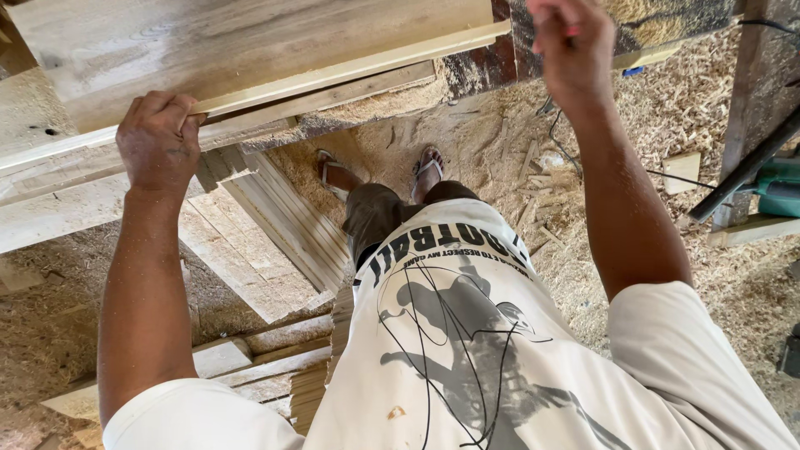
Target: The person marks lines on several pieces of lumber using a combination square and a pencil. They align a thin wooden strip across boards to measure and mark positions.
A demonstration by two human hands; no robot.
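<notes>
My left hand (157, 140) grips the near edge of a long pale wooden board (250, 42) that lies across a workbench at the top of the head view. My right hand (573, 52) is raised at the top right with its fingers curled around something small and reddish, too hidden to name. It hovers over the dark end of the bench (500, 58). Thin wooden strips (350, 87) lie under the board's edge. Below the bench I see my white printed shirt, dark shorts and sandalled feet (379, 171).
Sawdust and shavings (650, 125) cover the floor. Stacked planks and offcuts (275, 225) lie at the left, under the bench. A green power tool (779, 185) with a black cable rests at the right beside a wooden post (762, 75).
</notes>
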